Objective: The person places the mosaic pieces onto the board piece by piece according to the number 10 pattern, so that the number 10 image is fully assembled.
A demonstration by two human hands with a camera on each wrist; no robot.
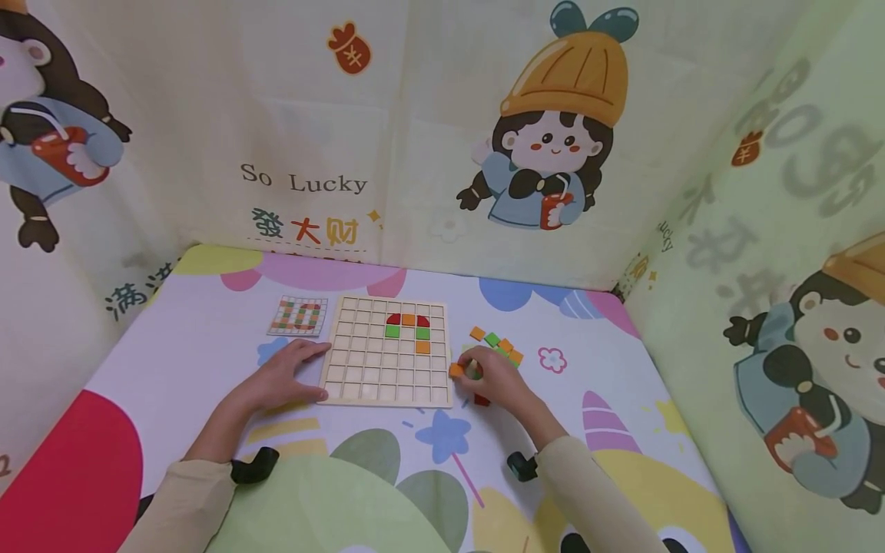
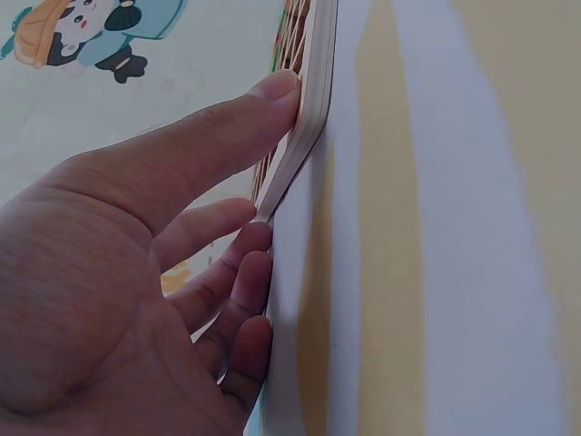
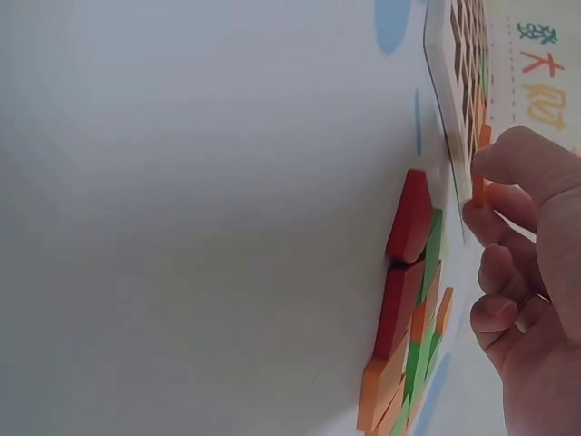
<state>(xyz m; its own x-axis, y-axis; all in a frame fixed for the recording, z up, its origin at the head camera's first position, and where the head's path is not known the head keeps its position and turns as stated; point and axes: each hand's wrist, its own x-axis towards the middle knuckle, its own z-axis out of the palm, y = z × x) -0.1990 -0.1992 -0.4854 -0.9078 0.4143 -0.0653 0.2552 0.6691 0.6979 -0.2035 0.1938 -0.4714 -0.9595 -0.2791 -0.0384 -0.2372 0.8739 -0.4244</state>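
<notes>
A wooden grid board [image 1: 366,376] lies on the table. Several tiles sit in its upper right cells: red rounded ones [image 1: 393,319] at the top, an orange square between them, green squares [image 1: 392,332] below and another orange square [image 1: 422,348]. At the board's left edge my left hand [image 1: 280,376] touches the rim with thumb and fingertips, thumb spread from the fingers. My right hand [image 1: 499,378] pinches an orange square tile [image 1: 456,370] between thumb and index finger, just over the board's right edge. Its other fingers are curled, as the right wrist view shows.
A small pattern card [image 1: 297,316] lies left of the board. Loose orange and green tiles [image 1: 492,339] are scattered right of it, partly hidden by my right hand. Red tiles [image 3: 397,309] lie among them. Printed fabric walls [image 1: 415,153] enclose the patterned tabletop.
</notes>
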